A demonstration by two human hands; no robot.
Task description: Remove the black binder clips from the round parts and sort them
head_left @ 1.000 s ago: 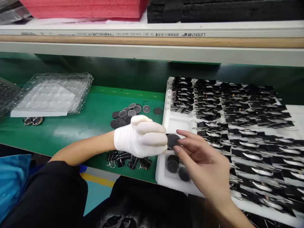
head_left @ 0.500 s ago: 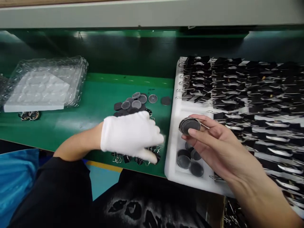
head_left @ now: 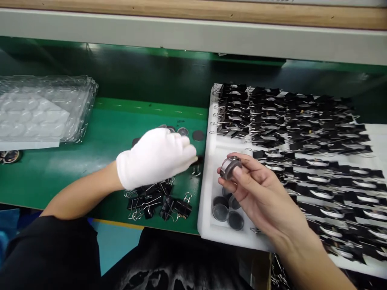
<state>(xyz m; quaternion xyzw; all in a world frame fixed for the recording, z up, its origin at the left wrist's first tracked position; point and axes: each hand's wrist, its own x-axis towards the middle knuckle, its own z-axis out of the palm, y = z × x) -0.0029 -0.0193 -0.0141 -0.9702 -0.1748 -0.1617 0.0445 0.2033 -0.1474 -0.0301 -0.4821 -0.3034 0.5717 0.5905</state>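
My left hand (head_left: 157, 159), in a white glove, is closed above the green bench, its fingers pinching a black binder clip (head_left: 196, 163) mostly hidden by the glove. Below it lies a heap of black binder clips (head_left: 151, 199) with wire handles. My bare right hand (head_left: 256, 185) grips a round metal-rimmed piece with a grey disc (head_left: 230, 167) between thumb and fingers, tilted partly edge-on. Beneath that hand, loose dark round discs (head_left: 235, 220) rest in the white foam tray (head_left: 207, 217). More discs (head_left: 182, 131) lie behind the glove, partly covered.
Rows of clipped pieces (head_left: 269, 117) fill much of the foam tray on the right. Clear plastic trays (head_left: 78, 108) are stacked at the left, with small round parts (head_left: 10, 156) in front. A grey shelf edge (head_left: 181, 34) runs across the back.
My left hand has risen from the clip heap with a binder clip in its fingers, which have closed. My right hand has turned the round piece from face-on towards edge-on. The view has shifted.
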